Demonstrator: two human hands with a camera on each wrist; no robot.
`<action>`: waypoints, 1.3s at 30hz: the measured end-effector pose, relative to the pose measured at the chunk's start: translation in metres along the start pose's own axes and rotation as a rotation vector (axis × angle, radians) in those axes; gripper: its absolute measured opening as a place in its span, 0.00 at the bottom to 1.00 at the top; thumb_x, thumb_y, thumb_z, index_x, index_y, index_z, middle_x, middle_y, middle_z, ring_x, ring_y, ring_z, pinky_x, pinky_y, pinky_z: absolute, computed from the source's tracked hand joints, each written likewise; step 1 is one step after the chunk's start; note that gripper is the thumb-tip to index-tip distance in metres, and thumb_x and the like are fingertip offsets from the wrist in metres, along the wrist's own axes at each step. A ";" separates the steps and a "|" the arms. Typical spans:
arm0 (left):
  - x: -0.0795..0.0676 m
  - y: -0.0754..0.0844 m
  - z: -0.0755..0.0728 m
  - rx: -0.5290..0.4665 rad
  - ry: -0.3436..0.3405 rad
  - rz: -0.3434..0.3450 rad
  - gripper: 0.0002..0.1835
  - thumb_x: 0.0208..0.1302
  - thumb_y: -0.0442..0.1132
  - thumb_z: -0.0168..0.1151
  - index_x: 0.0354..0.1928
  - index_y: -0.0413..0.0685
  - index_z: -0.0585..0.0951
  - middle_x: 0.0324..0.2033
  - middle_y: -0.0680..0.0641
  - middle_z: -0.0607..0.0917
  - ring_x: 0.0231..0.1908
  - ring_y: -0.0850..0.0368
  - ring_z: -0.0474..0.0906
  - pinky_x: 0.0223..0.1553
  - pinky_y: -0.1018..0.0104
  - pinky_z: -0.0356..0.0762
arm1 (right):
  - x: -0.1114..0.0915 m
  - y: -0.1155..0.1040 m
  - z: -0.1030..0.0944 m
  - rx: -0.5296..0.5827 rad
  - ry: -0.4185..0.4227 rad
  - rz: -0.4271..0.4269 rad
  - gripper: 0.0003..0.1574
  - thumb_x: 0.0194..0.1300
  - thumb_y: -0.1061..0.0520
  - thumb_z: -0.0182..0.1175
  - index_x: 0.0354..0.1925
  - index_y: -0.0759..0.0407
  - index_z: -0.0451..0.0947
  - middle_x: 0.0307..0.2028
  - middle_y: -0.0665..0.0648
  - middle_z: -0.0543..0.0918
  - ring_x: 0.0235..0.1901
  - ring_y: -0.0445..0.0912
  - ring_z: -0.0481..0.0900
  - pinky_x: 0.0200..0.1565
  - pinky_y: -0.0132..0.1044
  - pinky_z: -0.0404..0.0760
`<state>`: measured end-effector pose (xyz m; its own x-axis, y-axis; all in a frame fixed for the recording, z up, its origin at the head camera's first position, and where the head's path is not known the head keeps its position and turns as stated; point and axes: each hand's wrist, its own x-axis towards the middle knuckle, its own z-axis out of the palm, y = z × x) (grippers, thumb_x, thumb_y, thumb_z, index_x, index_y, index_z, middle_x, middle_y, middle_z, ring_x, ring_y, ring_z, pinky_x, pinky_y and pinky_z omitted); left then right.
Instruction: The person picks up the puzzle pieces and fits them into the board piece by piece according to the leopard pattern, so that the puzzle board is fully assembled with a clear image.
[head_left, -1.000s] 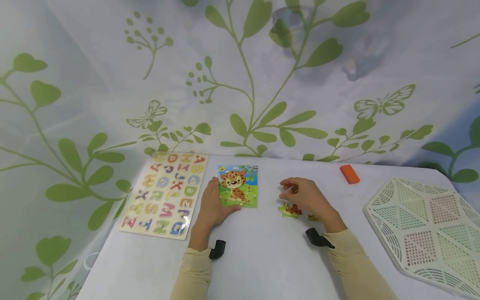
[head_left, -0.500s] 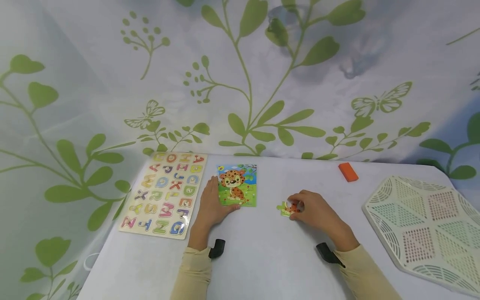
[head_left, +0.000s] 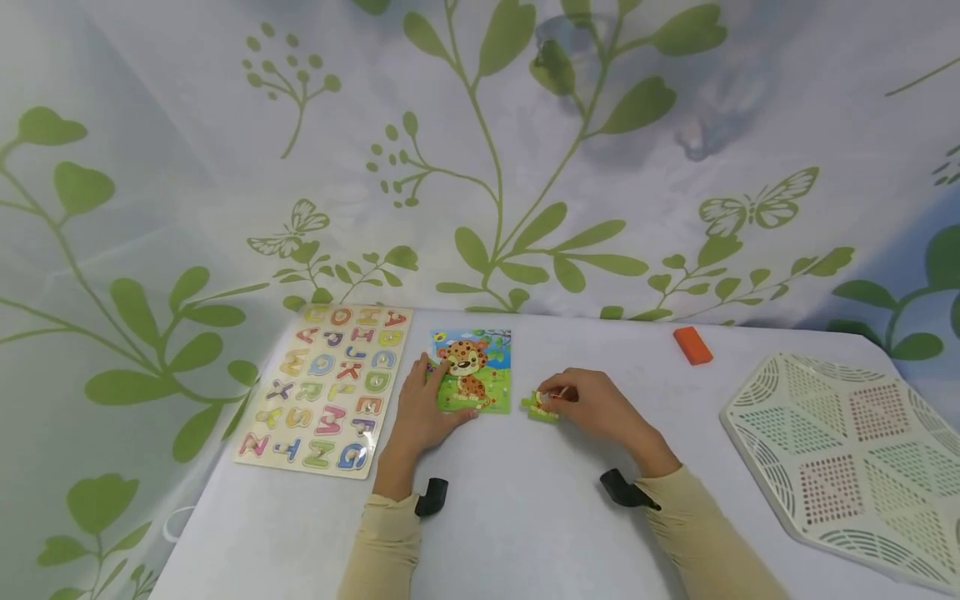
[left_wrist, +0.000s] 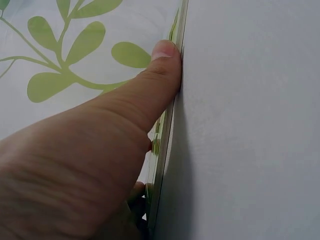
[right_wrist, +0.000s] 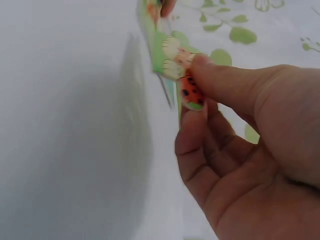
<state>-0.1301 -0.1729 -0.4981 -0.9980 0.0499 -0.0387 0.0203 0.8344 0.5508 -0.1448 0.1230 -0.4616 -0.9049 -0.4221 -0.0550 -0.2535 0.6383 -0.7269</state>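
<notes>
A square leopard picture puzzle (head_left: 493,383) lies flat on the white table. My left hand (head_left: 420,417) rests along its left side, with the index finger over the picture and the thumb at the bottom edge. In the left wrist view the straight thumb (left_wrist: 142,95) lies against the puzzle's thin edge. To the right, my right hand (head_left: 606,410) pinches a green jigsaw piece (head_left: 538,408) showing part of a leopard. The right wrist view shows this piece (right_wrist: 172,57), with its pale paws and spotted orange tab, between thumb and fingertips.
A wooden alphabet puzzle board (head_left: 306,421) lies left of the left hand. Behind the right hand is an orange block (head_left: 692,346). At the far right sits a white perforated plastic tray (head_left: 787,500). A leaf-patterned cloth (head_left: 360,250) hangs behind the table.
The right hand went from hovering over the jigsaw piece to pinching it, then carried it left toward the leopard puzzle. The left index finger has shifted onto the picture.
</notes>
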 end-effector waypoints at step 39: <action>-0.002 -0.001 -0.002 -0.036 0.015 0.027 0.50 0.55 0.57 0.77 0.76 0.47 0.66 0.80 0.33 0.50 0.79 0.32 0.45 0.76 0.31 0.50 | 0.095 -0.075 0.079 -0.301 -0.080 -0.080 0.12 0.70 0.57 0.65 0.49 0.53 0.89 0.43 0.53 0.91 0.44 0.47 0.87 0.44 0.41 0.87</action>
<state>-0.1283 -0.1752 -0.4967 -0.9979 0.0636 -0.0117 0.0450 0.8127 0.5810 -0.1848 -0.0156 -0.4666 -0.8514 -0.5201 -0.0683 -0.4233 0.7581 -0.4961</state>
